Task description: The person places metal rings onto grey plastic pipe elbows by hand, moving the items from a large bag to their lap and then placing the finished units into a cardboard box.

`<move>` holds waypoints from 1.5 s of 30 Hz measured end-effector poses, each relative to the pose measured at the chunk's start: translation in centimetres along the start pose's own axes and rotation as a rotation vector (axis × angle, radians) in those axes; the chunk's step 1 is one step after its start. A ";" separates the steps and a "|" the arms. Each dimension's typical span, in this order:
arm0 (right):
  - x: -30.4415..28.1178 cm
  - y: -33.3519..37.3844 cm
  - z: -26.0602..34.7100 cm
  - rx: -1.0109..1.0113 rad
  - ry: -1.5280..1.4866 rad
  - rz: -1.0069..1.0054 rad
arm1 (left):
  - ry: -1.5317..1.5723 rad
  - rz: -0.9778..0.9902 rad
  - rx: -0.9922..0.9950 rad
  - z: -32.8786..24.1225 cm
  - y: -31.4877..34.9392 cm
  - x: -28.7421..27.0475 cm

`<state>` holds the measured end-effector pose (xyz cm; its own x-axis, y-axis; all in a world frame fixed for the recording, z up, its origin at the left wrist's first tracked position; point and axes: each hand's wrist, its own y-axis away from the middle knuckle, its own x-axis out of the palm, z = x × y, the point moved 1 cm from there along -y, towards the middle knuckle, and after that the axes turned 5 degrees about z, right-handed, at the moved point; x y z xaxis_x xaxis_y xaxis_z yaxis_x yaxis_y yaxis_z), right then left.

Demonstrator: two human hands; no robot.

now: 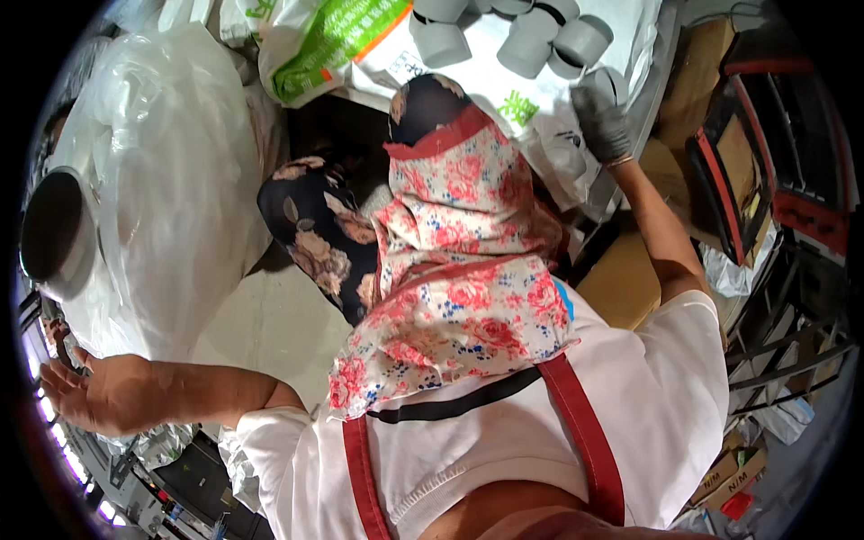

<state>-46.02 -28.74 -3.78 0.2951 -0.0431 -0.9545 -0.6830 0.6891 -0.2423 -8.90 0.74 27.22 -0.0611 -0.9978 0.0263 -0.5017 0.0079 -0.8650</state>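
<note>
My left hand (101,392) is bare and stretched out to the left, its fingers loosely bent and apart, with nothing seen in it. Beyond it stands a large translucent plastic bag (162,180). My right hand (601,126) wears a grey glove and is smeared by motion. Its fingers reach a grey cylindrical piece (608,85) at the right edge of a white sack-covered surface (630,36); whether they grip it is unclear. Several similar short, hollow grey cylinders (526,49) lie grouped just left of that hand.
A round dark-mouthed container (56,225) sits against the plastic bag at the far left. My knees, under a floral apron (468,180), are close to the sack-covered surface. Cardboard (625,279) and a red-and-black frame (733,171) stand at the right, near a dark metal rack (783,378).
</note>
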 end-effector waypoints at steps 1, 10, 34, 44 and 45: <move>3.2 0.8 -1.5 0.085 -0.404 0.130 | 0.082 0.094 0.010 0.6 -0.1 -0.1; 12.7 4.8 -3.4 -0.301 -0.177 0.974 | 0.499 0.488 -0.687 4.6 10.6 0.1; -11.6 0.9 12.8 -0.418 -0.631 0.432 | 0.601 1.673 0.157 -2.9 19.6 11.2; -8.0 2.1 14.5 -0.416 -0.596 0.508 | 0.757 1.527 -0.635 3.0 25.3 4.5; -8.0 2.0 14.3 -0.439 -0.565 0.521 | 0.746 1.511 -0.666 3.1 25.5 4.2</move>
<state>-40.16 -16.64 5.89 0.0816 0.6432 -0.7614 -0.9833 0.1768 0.0441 -19.31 -3.43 3.74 -0.9805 0.1277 -0.1494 0.1345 0.9903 -0.0359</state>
